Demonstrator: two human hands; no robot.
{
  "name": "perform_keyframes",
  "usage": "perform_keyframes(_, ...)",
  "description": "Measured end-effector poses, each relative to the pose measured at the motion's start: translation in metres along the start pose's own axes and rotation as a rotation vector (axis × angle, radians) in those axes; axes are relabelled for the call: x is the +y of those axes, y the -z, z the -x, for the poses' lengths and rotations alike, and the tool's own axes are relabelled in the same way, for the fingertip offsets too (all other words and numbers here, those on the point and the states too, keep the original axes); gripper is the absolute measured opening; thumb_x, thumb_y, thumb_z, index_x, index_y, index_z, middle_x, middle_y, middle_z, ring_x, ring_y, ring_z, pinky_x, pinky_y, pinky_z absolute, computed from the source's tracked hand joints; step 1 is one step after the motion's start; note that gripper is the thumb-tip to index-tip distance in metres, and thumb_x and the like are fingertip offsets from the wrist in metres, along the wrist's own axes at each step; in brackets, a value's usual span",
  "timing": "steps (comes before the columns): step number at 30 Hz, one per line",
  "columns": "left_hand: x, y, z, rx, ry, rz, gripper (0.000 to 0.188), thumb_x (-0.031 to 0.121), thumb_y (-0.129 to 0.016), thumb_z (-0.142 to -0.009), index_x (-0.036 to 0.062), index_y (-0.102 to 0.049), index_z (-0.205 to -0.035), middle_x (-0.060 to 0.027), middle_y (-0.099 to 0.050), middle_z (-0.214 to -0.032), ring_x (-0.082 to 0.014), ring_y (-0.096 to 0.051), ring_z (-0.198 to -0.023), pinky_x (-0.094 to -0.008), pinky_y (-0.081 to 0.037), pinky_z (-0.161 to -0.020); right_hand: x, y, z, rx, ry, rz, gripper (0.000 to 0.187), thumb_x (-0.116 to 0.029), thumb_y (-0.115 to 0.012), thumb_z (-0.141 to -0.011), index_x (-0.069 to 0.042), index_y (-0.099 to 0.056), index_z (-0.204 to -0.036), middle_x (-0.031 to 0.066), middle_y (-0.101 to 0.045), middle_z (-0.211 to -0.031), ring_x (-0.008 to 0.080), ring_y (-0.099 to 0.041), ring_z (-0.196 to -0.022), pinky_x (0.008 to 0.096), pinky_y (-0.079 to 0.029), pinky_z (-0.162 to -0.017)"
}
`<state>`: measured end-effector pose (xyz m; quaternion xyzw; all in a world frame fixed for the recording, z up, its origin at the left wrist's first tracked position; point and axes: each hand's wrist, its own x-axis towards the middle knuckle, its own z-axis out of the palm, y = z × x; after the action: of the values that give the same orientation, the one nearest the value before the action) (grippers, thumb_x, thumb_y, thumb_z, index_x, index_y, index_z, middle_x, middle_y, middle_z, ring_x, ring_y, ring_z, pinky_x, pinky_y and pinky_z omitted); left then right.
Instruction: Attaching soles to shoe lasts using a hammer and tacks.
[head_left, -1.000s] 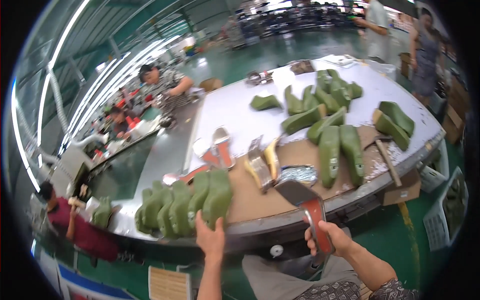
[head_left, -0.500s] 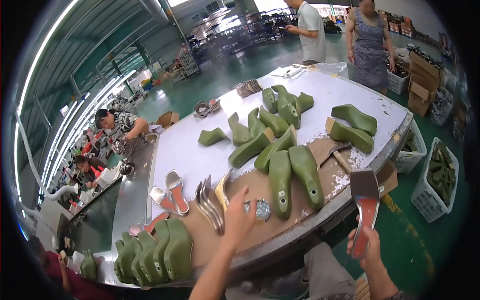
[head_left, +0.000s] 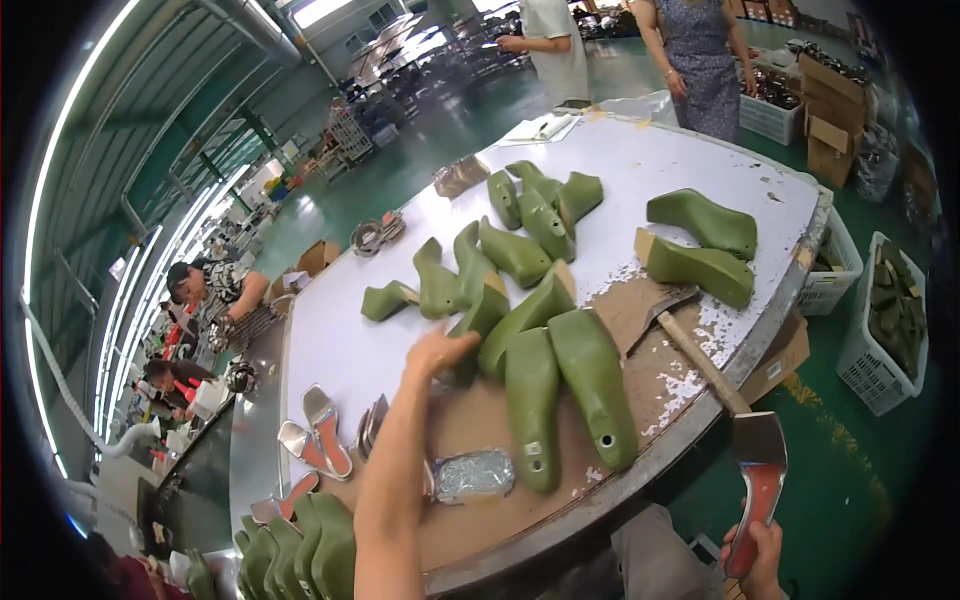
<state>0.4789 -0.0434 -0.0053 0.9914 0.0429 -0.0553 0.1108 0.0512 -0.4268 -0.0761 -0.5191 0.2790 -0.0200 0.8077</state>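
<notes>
Close by, your right hand (head_left: 755, 550) is gripping a red and dark shoe sole (head_left: 762, 470) by its narrow end, with the fingers wrapped around it. Its wide end is pointing up, just by the handle of a hammer (head_left: 705, 365); I can't tell if they are touching. That handle is poking past the edge of the table (head_left: 700, 165), so a bump from the sole could be sending the hammer down to the floor.

At the near left, a row of green lasts (head_left: 320, 540) is standing tightly together. Your left arm is passing over some curved strips (head_left: 372, 422), near a shiny packet (head_left: 475, 477). If your arm is dipping too low, it could be pushing them about.

Farther in, your left hand (head_left: 440, 352) is resting at a green shoe last (head_left: 483, 312), which is lying in the middle of the table. The hand is hiding its own grip, so I can't tell how wide it is. Another last (head_left: 530, 318) is lying right beside it, so a quick tug could be making that one roll.

Past the table, two people (head_left: 555, 50) are standing.
</notes>
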Motion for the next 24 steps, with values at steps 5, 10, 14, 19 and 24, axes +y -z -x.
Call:
perform_keyframes(5,-0.011,-0.042,-0.013,0.179,-0.028,0.237,0.094,0.055,-0.067,-0.067,-0.0007,-0.036,-0.136,-0.0287,-0.047,-0.132,-0.0425,-0.051,-0.118,-0.0443,-0.043,-0.098,0.001,-0.017,-0.003,-0.076,0.014,-0.006,0.036,-0.034,-0.056,-0.091,0.001,-0.058,-0.099,0.0080,-0.062,-0.075,0.0149,-0.060,-0.060,0.0260,-0.048,-0.054)
perform_keyframes(10,0.006,-0.021,0.022,0.052,0.007,0.162,0.100,0.045,-0.074,-0.060,0.0023,-0.031,-0.139,-0.0287,-0.046,-0.129,-0.0418,-0.051,-0.117,-0.0433,-0.043,-0.099,0.009,-0.026,0.022,-0.335,0.052,0.059,0.045,-0.040,-0.057,-0.087,0.002,-0.057,-0.102,0.0087,-0.063,-0.080,0.0148,-0.060,-0.067,0.0259,-0.048,-0.061)
perform_keyframes(14,0.016,-0.006,0.068,0.336,0.000,0.243,0.101,0.038,-0.075,-0.059,0.0053,-0.029,-0.142,-0.0259,-0.042,-0.127,-0.0420,-0.053,-0.110,-0.0449,-0.043,-0.098,0.007,-0.034,0.035,-0.457,0.059,0.138,0.044,-0.037,-0.052,-0.091,0.004,-0.057,-0.108,0.0161,-0.064,-0.094,0.0237,-0.063,-0.080,0.0342,-0.051,-0.072)
perform_keyframes(19,0.019,0.003,0.169,0.433,-0.262,1.136,0.093,0.033,-0.073,-0.068,-0.0047,-0.030,-0.141,-0.0226,-0.049,-0.126,-0.0294,-0.050,-0.115,-0.0371,-0.041,-0.098,-0.017,-0.075,0.030,-0.429,0.395,0.224,0.040,-0.033,-0.050,-0.088,0.004,-0.051,-0.104,0.0079,-0.055,-0.071,0.0173,-0.059,-0.067,0.0308,-0.049,-0.064)
perform_keyframes(24,0.007,-0.039,0.331,0.610,-0.149,1.228,0.083,0.036,-0.076,-0.073,-0.0070,-0.039,-0.134,-0.0169,-0.053,-0.121,-0.0262,-0.052,-0.111,-0.0364,-0.041,-0.096,-0.036,-0.175,0.023,-0.529,0.837,0.559,0.046,-0.021,-0.062,-0.087,0.002,-0.048,-0.124,0.0136,-0.057,-0.093,0.0243,-0.057,-0.076,0.0349,-0.049,-0.068)
